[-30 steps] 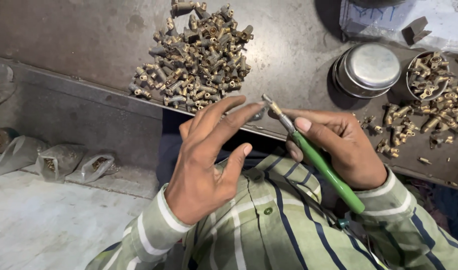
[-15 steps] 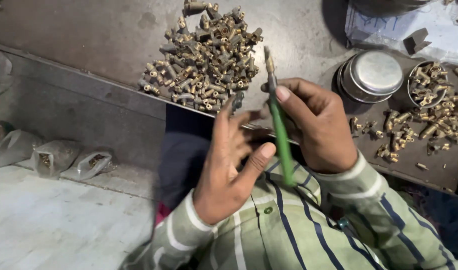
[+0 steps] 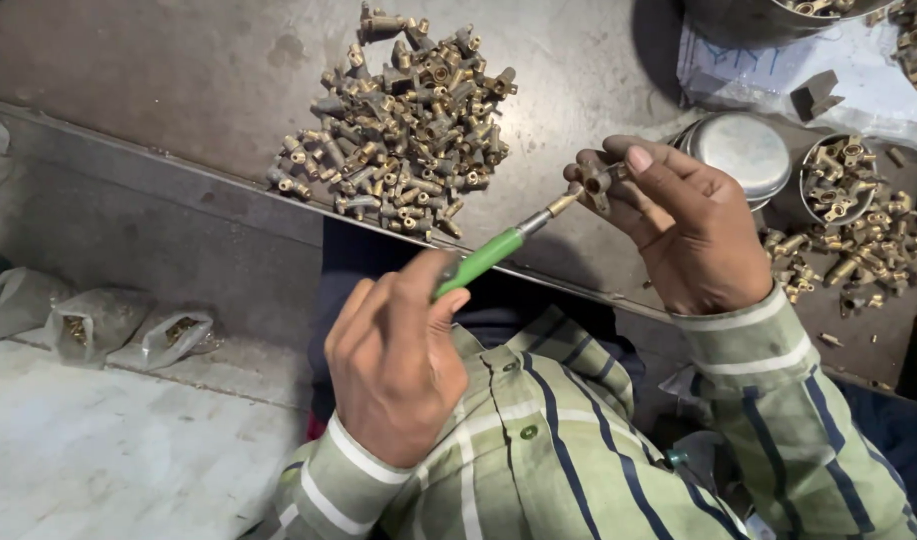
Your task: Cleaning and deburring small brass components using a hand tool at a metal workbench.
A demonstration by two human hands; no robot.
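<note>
My left hand [image 3: 394, 365] grips the green handle of a small screwdriver [image 3: 494, 250], whose metal tip points up and to the right. My right hand [image 3: 684, 225] pinches a small brass fitting [image 3: 597, 180] between thumb and fingers, and the tool tip meets that fitting. Both hands hover over the near edge of a grey metal worktable [image 3: 179, 90]. A large heap of brass fittings [image 3: 404, 125] lies on the table just beyond my left hand.
A round metal lid [image 3: 744, 150] and a small tin of fittings [image 3: 839, 180] stand right of my right hand, with loose fittings [image 3: 869, 250] scattered around. Small plastic bags [image 3: 109, 325] lie on the floor at left. A paper sheet [image 3: 839, 60] lies at the back right.
The green screwdriver has passed from my right hand to my left. My right hand now holds a brass fitting against the tool tip.
</note>
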